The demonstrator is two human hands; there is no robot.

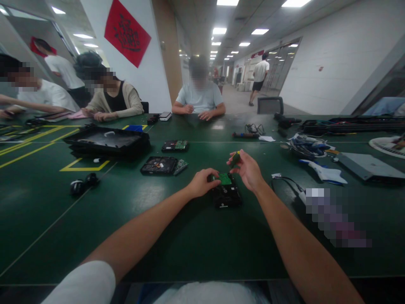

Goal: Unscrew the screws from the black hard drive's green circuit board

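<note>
A black hard drive (226, 195) with a green circuit board (225, 178) on top lies on the green table (177, 236) in front of me. My left hand (202, 182) rests on the drive's left edge and grips it. My right hand (248, 169) hovers just above the drive's right side, fingers closed on a small screwdriver (234, 159) with a dark green handle, tip pointing down toward the board.
Two more opened drives (160, 165) (175, 145) lie further back, beside a stack of black trays (106, 141). Cables and tools (303, 145) and a grey flat case (368, 165) sit at the right. Three people sit across the table; a chair (269, 104) stands behind.
</note>
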